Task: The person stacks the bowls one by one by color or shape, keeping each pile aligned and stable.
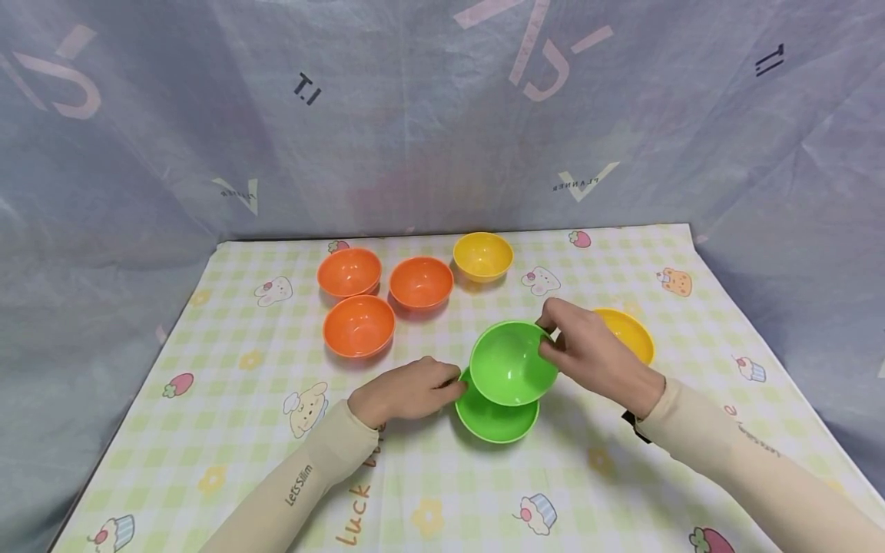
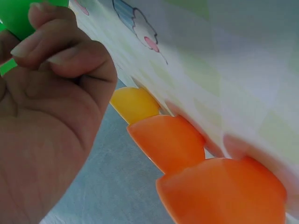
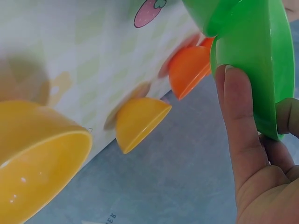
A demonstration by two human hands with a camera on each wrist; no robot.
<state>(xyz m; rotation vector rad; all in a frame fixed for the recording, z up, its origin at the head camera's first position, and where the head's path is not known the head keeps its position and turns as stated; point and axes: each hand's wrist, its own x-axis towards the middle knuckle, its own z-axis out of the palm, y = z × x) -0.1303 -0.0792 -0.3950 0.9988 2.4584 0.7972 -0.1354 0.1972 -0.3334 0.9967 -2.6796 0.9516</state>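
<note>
Head view: the upper bowl (image 1: 513, 365), green, is held tilted above the lower bowl (image 1: 498, 422), its mouth turned toward the wearer and its base over the lower one's back part. Whether the two touch, I cannot tell. The right hand (image 1: 591, 353) grips the upper bowl by its right rim, thumb inside and fingers against the outer wall, as the right wrist view bears out; such a side hold probably serves to leave the underside free. The left hand (image 1: 408, 390) pinches the left rim of the lower bowl, its other fingers curled in, presumably to steady that bowl on the cloth (image 1: 235, 415).

Just beyond the right hand, partly hidden by it, stands a near yellow bowl (image 1: 628, 334). Farther back, a far yellow bowl (image 1: 482, 257) stands near the cloth's rear edge. Left of it come three orange bowls: a back one (image 1: 349, 273), a front one (image 1: 359, 328) just beside it, and a right one (image 1: 422, 284). All five stand upright and unstacked, perhaps set aside to leave the hands room. Behind hangs a grey-blue backdrop (image 1: 387, 153).
</note>
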